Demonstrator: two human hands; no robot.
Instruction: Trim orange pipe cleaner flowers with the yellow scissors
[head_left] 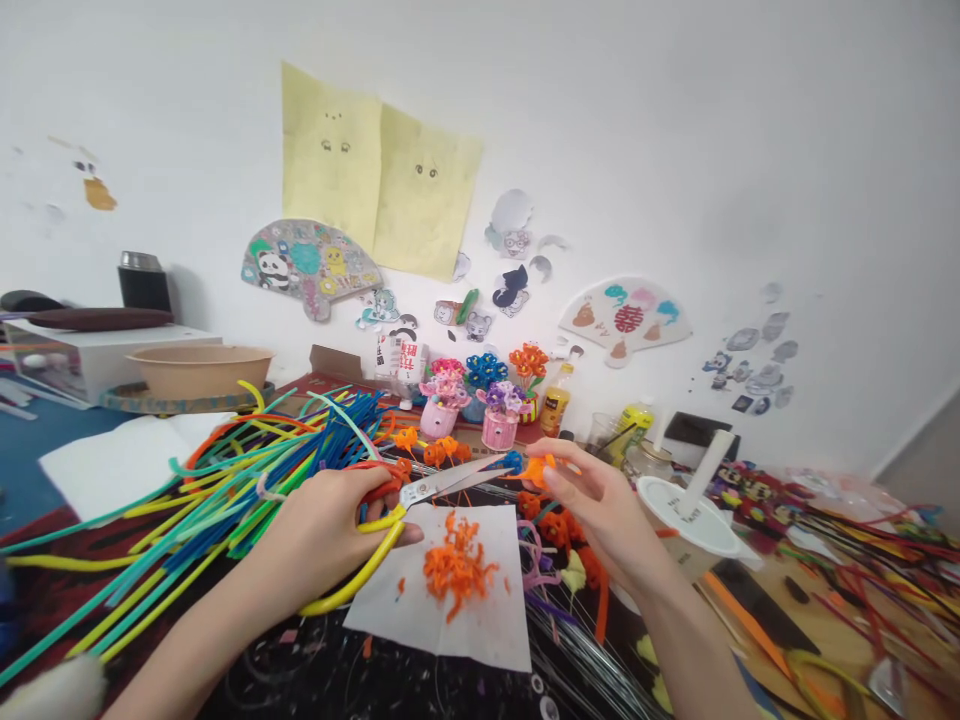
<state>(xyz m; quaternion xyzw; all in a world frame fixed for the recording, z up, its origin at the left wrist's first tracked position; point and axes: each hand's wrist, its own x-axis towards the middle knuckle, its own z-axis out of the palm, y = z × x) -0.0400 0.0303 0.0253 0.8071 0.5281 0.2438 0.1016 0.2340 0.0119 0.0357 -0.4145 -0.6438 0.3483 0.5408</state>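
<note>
My left hand (334, 520) is closed round the orange and yellow handles of a pair of scissors (442, 485), whose blades point right and stand slightly apart. My right hand (596, 495) pinches a small orange pipe-cleaner piece (537, 470) between thumb and fingertips, close to the blade tips. Blue fuzzy pieces (506, 461) show behind the tips; whether the blades touch anything is unclear. Below lies a white paper sheet (375, 600) with a heap of orange fuzzy clippings (459, 565) on it.
Colourful pipe cleaners (187, 510) spread across the left. Pots of fuzzy flowers (499, 430) stand at the back beside a yellow drink bottle (556, 400). At right are a white spindle stand (688, 515), thin wires (600, 650) and more loose strips. A bowl (199, 372) sits back left.
</note>
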